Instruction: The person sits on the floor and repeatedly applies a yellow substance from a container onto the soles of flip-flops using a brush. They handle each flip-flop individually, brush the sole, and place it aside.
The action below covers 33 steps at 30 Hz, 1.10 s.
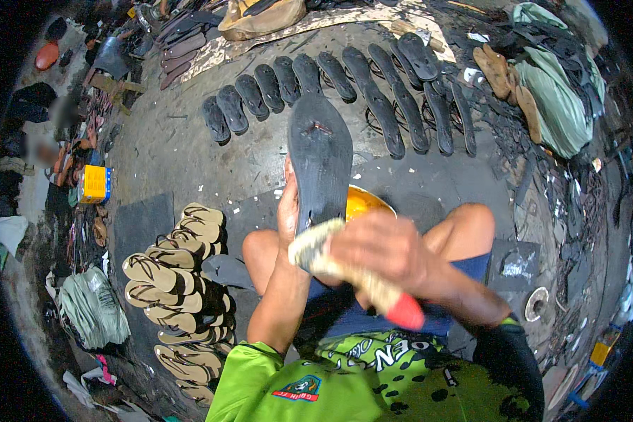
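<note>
My left hand point(287, 211) is wrapped round the side and back of a black sandal sole point(321, 158), held up in front of me with its broad end pointing away. A small reddish mark shows near that end. In my right hand point(380, 246), slightly blurred, is a brush point(311, 246) with a pale head and a red-tipped handle. Its head lies against the narrow near end of the sole. Partly hidden behind my right hand is a bowl point(362, 202) with orange-yellow stuff in it, between my bent knees.
Black soles point(306, 74) stand in a curved row on the grey floor ahead. Tan sandals point(183, 274) are piled at the left, with a yellow-and-blue box point(95, 184) beyond. Pale green sacks point(552, 105) and scraps lie at the right.
</note>
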Motion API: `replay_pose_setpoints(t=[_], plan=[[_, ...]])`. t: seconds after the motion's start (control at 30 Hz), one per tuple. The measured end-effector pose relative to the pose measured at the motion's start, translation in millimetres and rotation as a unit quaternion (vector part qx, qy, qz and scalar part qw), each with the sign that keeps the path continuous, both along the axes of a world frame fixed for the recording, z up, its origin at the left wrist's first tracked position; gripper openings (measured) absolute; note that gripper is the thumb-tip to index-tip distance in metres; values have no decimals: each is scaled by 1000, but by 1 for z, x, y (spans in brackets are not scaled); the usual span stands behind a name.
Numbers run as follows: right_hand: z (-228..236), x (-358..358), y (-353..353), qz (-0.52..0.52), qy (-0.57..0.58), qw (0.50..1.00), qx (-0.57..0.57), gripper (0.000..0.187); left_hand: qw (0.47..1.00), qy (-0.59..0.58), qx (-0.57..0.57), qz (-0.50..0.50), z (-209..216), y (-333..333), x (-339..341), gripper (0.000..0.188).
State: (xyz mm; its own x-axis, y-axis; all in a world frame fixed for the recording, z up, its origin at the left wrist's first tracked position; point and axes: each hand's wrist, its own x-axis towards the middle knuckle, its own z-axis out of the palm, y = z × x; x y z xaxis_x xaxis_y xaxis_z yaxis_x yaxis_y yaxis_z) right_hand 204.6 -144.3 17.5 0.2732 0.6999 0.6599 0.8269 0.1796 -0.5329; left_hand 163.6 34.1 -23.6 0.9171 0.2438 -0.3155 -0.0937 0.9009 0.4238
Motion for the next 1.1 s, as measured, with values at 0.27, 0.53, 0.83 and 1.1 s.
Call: replay_pose_setpoints(t=[0.27, 0.53, 0.83, 1.1], plan=[[-62, 9, -48, -184, 321, 922, 119, 31, 984, 57, 157, -59, -89, 81, 117, 43], [-90, 16, -70, -330, 445, 831, 53, 24, 888, 276, 362, -65, -202, 64, 219, 46], [-154, 34, 8, -275, 116, 916, -269, 23, 860, 270, 431, 47, -247, 106, 148, 34], [-142, 18, 25, -240, 153, 910, -302, 16, 351, 518, 685, 373, -127, 168, -200, 63]])
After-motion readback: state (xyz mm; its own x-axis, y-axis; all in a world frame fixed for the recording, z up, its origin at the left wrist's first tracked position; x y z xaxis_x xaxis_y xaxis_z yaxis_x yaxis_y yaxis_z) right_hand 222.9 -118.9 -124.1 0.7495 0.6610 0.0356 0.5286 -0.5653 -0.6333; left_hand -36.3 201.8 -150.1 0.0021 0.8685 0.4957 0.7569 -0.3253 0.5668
